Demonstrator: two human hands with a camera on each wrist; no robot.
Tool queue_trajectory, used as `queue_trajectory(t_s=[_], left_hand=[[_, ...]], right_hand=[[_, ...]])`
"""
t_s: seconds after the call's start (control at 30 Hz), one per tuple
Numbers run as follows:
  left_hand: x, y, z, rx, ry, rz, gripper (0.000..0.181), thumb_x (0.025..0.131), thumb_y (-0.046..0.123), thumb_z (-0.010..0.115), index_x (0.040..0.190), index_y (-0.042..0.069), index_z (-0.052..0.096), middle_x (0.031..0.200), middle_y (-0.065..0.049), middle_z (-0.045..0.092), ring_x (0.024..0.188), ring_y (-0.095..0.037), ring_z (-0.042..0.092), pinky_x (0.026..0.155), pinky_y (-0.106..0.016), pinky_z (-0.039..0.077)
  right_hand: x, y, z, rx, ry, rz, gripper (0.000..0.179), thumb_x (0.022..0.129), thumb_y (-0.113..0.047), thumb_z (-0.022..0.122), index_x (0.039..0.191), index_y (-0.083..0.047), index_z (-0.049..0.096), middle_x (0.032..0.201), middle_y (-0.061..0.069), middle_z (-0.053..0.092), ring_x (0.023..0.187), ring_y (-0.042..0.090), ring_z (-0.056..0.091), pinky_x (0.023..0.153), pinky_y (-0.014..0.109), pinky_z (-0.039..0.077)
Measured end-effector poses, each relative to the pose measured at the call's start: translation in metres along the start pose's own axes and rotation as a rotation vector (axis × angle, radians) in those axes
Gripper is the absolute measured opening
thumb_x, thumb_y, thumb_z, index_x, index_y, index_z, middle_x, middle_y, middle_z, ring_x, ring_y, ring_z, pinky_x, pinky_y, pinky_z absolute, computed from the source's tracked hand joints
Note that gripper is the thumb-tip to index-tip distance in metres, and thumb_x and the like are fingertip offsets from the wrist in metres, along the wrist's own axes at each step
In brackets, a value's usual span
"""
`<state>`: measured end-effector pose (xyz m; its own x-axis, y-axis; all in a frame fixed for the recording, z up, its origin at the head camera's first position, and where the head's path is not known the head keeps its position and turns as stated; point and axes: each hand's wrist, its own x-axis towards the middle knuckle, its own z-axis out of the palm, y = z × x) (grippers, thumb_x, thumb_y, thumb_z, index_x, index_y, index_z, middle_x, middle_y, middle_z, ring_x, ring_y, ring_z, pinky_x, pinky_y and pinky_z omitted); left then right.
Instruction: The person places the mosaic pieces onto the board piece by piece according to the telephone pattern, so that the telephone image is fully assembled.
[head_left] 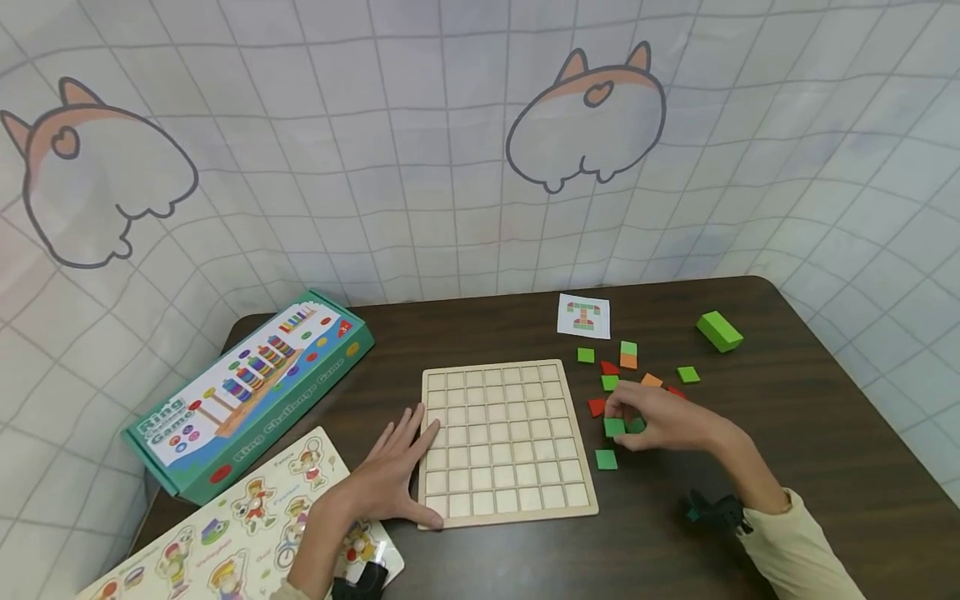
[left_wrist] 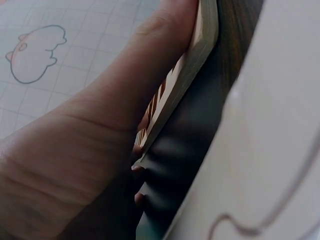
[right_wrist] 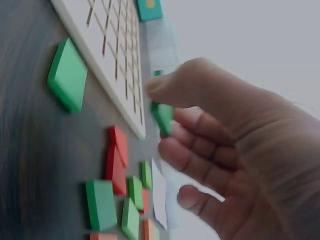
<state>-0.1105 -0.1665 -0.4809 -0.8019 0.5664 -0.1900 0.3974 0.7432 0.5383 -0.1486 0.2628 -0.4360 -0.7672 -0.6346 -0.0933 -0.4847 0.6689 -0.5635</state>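
A wooden grid board (head_left: 507,442) of small square cells lies flat in front of me. My left hand (head_left: 382,479) rests along its left edge with fingers spread and straight, the thumb by the near corner. Right of the board my right hand (head_left: 663,414) pinches a green square tile (right_wrist: 163,119) between thumb and fingers, raised over the table. Another green tile (head_left: 606,459) lies flat between that hand and the board. Around the hand are scattered red tiles (head_left: 596,407), orange tiles (head_left: 651,380) and more green tiles (head_left: 585,356).
A white card (head_left: 583,317) with a T-shaped colour pattern lies behind the tiles. A light green block (head_left: 719,331) stands at the back right. To the left are a green game box (head_left: 251,392) and a picture board (head_left: 247,525) with cartoon figures. A gridded curtain (head_left: 465,150) surrounds the table.
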Motion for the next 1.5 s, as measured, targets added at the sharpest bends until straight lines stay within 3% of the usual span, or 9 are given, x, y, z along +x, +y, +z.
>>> queue_trajectory(t_s=[0.17,0.33,0.47,0.67,1.0,1.27,1.5], left_hand=[[-0.001,0.0,-0.002,-0.007,-0.004,-0.006,0.129,0.062,0.067,0.08,0.157,0.013,0.011,0.164,-0.014,-0.01,0.152,-0.037,-0.006,0.121,-0.06,0.005],[-0.002,-0.002,-0.003,0.009,-0.007,-0.017,0.129,0.062,0.069,0.078,0.158,0.014,0.01,0.164,-0.013,-0.01,0.152,-0.037,-0.005,0.121,-0.058,0.005],[-0.003,-0.002,-0.003,0.003,-0.001,-0.017,0.129,0.062,0.069,0.078,0.157,0.013,0.011,0.164,-0.014,-0.009,0.152,-0.038,-0.005,0.121,-0.06,0.005],[-0.003,-0.002,-0.002,0.014,0.008,-0.025,0.129,0.061,0.07,0.078,0.157,0.013,0.013,0.164,-0.015,-0.007,0.152,-0.038,-0.004,0.121,-0.06,0.007],[-0.001,0.002,-0.003,0.029,0.008,-0.014,0.128,0.062,0.067,0.079,0.157,0.012,0.013,0.164,-0.016,-0.006,0.152,-0.039,-0.003,0.121,-0.059,0.007],[0.0,0.002,-0.002,0.03,0.012,-0.008,0.128,0.062,0.068,0.078,0.157,0.012,0.012,0.164,-0.016,-0.007,0.152,-0.039,-0.003,0.121,-0.059,0.007],[0.0,0.003,-0.002,0.034,0.001,-0.003,0.128,0.063,0.07,0.077,0.157,0.012,0.012,0.164,-0.017,-0.006,0.152,-0.04,-0.003,0.12,-0.06,0.008]], right_hand=[[0.01,-0.02,0.009,0.019,0.082,-0.11,0.02,0.086,-0.015,0.07,0.104,-0.016,0.06,0.095,-0.008,0.058,0.082,0.013,0.056,0.073,0.026,0.052],[0.03,-0.047,0.037,0.011,0.123,-0.255,0.02,0.089,-0.016,0.067,0.109,-0.015,0.066,0.098,-0.005,0.061,0.081,0.012,0.058,0.069,0.019,0.049],[0.045,-0.074,0.059,-0.02,0.11,-0.322,0.025,0.09,-0.021,0.068,0.113,-0.012,0.072,0.101,-0.003,0.063,0.082,0.011,0.058,0.069,0.017,0.048],[0.066,-0.101,0.079,-0.156,0.04,-0.348,0.025,0.09,-0.032,0.069,0.111,-0.019,0.075,0.098,-0.006,0.062,0.081,0.001,0.051,0.069,0.011,0.044],[0.082,-0.11,0.09,-0.304,0.037,-0.381,0.02,0.09,-0.034,0.068,0.104,-0.021,0.077,0.097,-0.007,0.064,0.082,0.003,0.054,0.071,0.012,0.045],[0.083,-0.113,0.093,-0.326,0.041,-0.378,0.02,0.09,-0.034,0.069,0.103,-0.021,0.077,0.095,-0.008,0.064,0.081,0.003,0.054,0.071,0.013,0.045],[0.083,-0.112,0.098,-0.371,0.092,-0.449,0.016,0.09,-0.032,0.069,0.097,-0.021,0.077,0.092,-0.008,0.064,0.08,0.004,0.054,0.07,0.012,0.045]])
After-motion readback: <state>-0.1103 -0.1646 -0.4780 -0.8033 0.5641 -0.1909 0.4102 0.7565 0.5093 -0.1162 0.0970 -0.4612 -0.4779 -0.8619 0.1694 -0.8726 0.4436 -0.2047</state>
